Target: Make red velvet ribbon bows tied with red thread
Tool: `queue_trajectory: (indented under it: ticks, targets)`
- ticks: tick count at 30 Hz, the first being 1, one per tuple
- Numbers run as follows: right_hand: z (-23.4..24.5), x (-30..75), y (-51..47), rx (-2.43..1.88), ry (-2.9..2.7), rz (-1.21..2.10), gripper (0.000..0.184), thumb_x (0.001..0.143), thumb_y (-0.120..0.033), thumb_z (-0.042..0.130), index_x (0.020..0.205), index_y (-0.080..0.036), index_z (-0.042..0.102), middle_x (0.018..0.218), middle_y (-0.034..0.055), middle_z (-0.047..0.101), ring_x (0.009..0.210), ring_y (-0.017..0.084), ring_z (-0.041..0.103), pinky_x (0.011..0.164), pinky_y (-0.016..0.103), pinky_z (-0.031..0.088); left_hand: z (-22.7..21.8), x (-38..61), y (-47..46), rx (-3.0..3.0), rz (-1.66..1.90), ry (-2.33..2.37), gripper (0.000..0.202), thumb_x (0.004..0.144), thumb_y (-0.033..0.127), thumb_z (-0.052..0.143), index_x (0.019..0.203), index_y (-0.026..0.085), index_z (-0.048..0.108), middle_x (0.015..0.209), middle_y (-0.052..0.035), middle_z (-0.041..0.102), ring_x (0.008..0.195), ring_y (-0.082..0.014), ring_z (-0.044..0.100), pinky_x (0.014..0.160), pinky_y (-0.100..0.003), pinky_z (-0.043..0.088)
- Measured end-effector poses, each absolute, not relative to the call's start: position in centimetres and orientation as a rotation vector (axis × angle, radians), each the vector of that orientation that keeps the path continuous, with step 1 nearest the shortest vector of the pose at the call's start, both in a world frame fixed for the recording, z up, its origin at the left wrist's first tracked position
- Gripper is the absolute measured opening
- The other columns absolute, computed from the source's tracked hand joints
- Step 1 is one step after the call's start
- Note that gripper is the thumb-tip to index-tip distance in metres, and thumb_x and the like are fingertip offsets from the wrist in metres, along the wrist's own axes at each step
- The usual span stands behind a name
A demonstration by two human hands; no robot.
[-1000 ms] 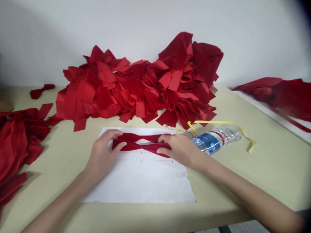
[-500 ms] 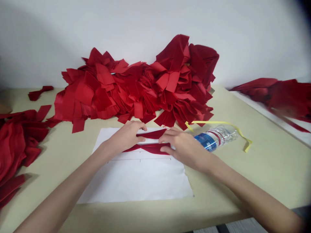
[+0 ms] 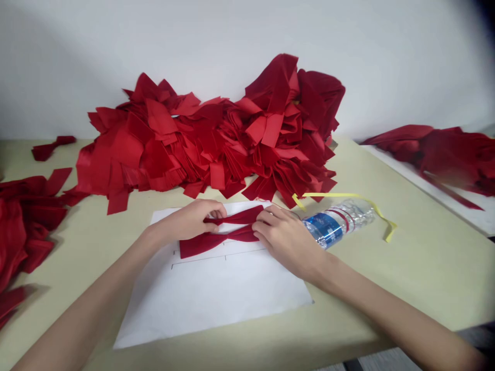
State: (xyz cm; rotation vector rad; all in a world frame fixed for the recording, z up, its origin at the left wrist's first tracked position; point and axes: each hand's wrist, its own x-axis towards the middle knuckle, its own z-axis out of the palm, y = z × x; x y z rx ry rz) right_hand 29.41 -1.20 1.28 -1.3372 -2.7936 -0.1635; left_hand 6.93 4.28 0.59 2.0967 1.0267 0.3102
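Note:
Two dark red velvet ribbon strips, each narrowed at its middle, lie one above the other on a white paper sheet (image 3: 212, 304) marked with thin ruled lines. My left hand (image 3: 193, 219) is at the left part of the upper ribbon strip (image 3: 245, 214), thumb and fingers closed around it. The lower ribbon strip (image 3: 204, 245) shows its wide left end flat on the paper. My right hand (image 3: 286, 237) has curled fingers on the right ends of the strips, hiding those ends. How firmly it grips each one is hidden.
A large heap of red ribbon pieces (image 3: 209, 139) stands against the wall. More red ribbons (image 3: 23, 221) lie at the left, and others (image 3: 452, 154) rest on a white board at the right. A plastic bottle (image 3: 332, 224) with a yellow strip (image 3: 348, 195) lies beside my right hand.
The paper has turned slightly, its right side now higher, and the strips slant with it. My left hand has moved left, uncovering the lower strip's left end.

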Motion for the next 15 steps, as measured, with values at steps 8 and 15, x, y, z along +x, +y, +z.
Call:
queue_trajectory:
  ticks: [8, 15]
  targets:
    - [3.3, 29.9, -0.6, -1.355, -2.583, -0.053, 0.032, 0.083, -0.002, 0.039, 0.100, -0.015, 0.063, 0.094, 0.0073, 0.063, 0.091, 0.020, 0.050, 0.077, 0.032, 0.043, 3.2, 4.3, 3.8, 2.094, 0.084, 1.273, 0.013, 0.067, 0.030, 0.061, 0.078, 0.026, 0.064, 0.081, -0.0028, 0.065, 0.071, -0.0212, 0.059, 0.059, -0.028, 0.041]
    - [3.7, 32.0, 0.2, -1.769, -2.498, 0.019, 0.026, 0.089, -0.033, 0.045, 0.088, -0.018, 0.066, 0.087, 0.0076, 0.065, 0.088, 0.022, 0.055, 0.072, 0.032, 0.041, 1.7, 1.6, 0.7, 2.185, 0.091, 1.765, 0.031, 0.070, 0.050, 0.056, 0.056, 0.022, 0.056, 0.058, -0.0043, 0.059, 0.048, -0.0183, 0.049, 0.046, -0.028, 0.028]
